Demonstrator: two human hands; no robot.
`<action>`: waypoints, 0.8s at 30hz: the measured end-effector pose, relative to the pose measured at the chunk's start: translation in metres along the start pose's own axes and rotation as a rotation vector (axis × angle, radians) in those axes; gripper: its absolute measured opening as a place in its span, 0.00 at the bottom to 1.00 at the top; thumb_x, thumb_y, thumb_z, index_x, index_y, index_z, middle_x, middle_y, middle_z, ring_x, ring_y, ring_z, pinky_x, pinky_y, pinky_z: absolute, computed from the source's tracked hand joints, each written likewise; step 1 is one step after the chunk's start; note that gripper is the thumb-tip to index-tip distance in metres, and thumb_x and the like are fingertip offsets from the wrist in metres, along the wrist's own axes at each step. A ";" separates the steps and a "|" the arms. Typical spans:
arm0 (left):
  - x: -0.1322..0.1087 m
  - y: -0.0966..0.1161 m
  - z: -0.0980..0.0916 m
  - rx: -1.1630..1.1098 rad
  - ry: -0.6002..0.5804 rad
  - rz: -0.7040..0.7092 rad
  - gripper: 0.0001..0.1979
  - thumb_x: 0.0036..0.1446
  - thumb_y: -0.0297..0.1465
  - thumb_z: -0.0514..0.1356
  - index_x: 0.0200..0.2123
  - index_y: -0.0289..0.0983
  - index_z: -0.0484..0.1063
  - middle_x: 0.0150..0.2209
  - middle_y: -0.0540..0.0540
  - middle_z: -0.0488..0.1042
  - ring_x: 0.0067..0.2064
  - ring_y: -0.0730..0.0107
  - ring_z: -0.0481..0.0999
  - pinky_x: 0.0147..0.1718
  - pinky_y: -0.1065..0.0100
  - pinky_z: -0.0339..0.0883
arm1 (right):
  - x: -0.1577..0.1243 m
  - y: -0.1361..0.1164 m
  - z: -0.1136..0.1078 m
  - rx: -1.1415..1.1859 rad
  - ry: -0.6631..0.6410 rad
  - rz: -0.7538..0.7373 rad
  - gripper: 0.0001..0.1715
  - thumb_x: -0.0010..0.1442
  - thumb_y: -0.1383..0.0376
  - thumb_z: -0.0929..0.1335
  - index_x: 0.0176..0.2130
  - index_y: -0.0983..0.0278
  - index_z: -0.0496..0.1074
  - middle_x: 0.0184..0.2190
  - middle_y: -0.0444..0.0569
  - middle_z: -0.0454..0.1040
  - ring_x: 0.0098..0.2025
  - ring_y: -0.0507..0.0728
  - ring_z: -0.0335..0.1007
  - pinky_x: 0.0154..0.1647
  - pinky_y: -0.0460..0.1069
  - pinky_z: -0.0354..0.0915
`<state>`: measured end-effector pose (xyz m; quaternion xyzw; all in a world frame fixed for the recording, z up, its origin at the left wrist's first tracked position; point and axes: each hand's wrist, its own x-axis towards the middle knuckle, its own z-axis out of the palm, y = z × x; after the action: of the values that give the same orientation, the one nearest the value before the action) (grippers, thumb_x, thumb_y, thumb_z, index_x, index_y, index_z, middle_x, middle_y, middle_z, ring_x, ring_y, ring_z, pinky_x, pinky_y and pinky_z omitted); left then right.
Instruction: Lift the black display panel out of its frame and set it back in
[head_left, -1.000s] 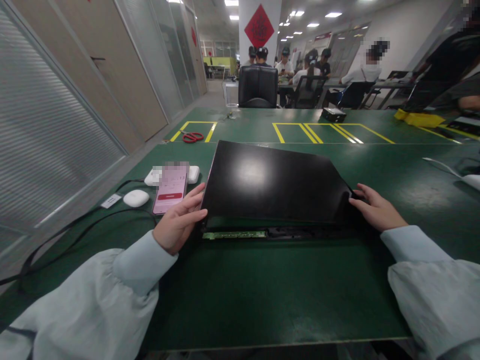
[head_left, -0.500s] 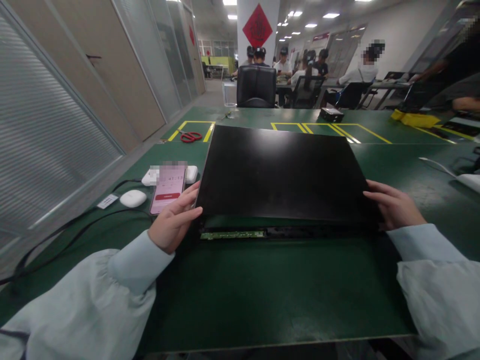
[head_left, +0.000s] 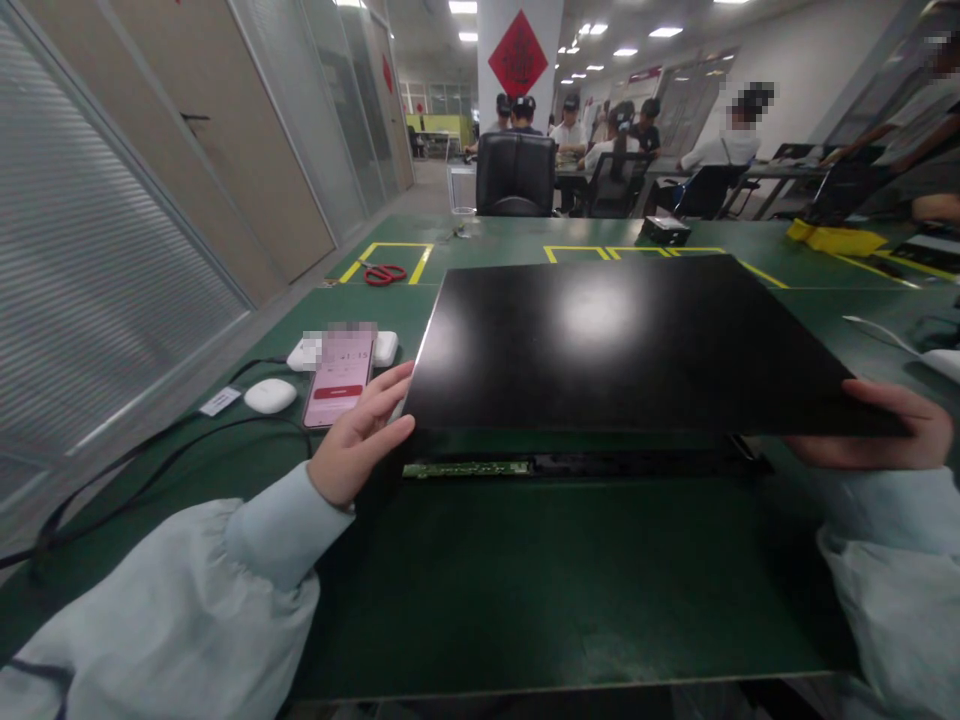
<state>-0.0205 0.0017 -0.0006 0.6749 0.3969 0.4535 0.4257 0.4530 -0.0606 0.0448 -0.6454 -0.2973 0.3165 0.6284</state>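
A large black screen panel point(head_left: 600, 350) is tilted above the green table, its glossy face reflecting bright patches of light. My left hand point(head_left: 364, 435) grips its left edge, thumb on the near corner and fingers along the side. At the near right corner, my right hand point(head_left: 900, 425) is closed on the panel, thumb on top and fingers underneath. Below the near edge, a narrow green circuit board point(head_left: 465, 469) shows beside a dark strip point(head_left: 622, 466). What else lies under the panel is hidden.
Left of the panel are a phone point(head_left: 339, 385), a white rounded case point(head_left: 271, 396) and black cables point(head_left: 157, 470). Red-handled scissors point(head_left: 385, 274) lie farther back. A black box point(head_left: 664, 231) and a yellow item point(head_left: 836, 238) sit near the far side. People work behind.
The panel's right side has risen and swung toward the right, its far edge now slanting. My right hand has moved right with it, while my left hand stays almost in place.
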 end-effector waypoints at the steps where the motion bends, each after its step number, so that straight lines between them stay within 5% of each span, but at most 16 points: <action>1: 0.000 0.000 -0.001 0.069 -0.022 0.022 0.26 0.59 0.45 0.64 0.59 0.45 0.76 0.71 0.44 0.61 0.73 0.42 0.53 0.70 0.44 0.47 | -0.002 -0.003 0.001 0.024 -0.016 0.003 0.22 0.56 0.61 0.61 0.45 0.55 0.79 0.49 0.58 0.78 0.58 0.72 0.72 0.60 0.76 0.61; 7: 0.004 -0.010 -0.005 0.306 -0.060 -0.013 0.33 0.60 0.51 0.61 0.64 0.41 0.70 0.70 0.38 0.62 0.72 0.44 0.56 0.71 0.46 0.46 | -0.011 -0.012 0.016 0.121 -0.028 -0.017 0.26 0.52 0.63 0.63 0.48 0.58 0.79 0.49 0.60 0.78 0.61 0.72 0.70 0.60 0.75 0.63; 15: 0.002 -0.020 -0.009 0.409 -0.099 -0.004 0.34 0.57 0.48 0.64 0.63 0.41 0.67 0.69 0.35 0.63 0.71 0.44 0.58 0.70 0.45 0.48 | 0.003 -0.007 0.012 0.480 0.067 -0.261 0.26 0.41 0.69 0.63 0.40 0.57 0.79 0.43 0.53 0.80 0.57 0.65 0.73 0.54 0.65 0.71; 24: 0.000 -0.020 -0.007 0.456 -0.109 0.035 0.30 0.58 0.47 0.64 0.60 0.42 0.69 0.68 0.36 0.63 0.70 0.45 0.60 0.69 0.43 0.51 | 0.045 0.017 -0.002 0.685 0.312 -0.138 0.17 0.37 0.74 0.62 0.29 0.60 0.68 0.38 0.52 0.76 0.46 0.59 0.77 0.47 0.56 0.77</action>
<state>-0.0302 0.0097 -0.0173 0.7839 0.4539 0.3223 0.2750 0.4821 -0.0273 0.0266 -0.4167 -0.1180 0.2525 0.8653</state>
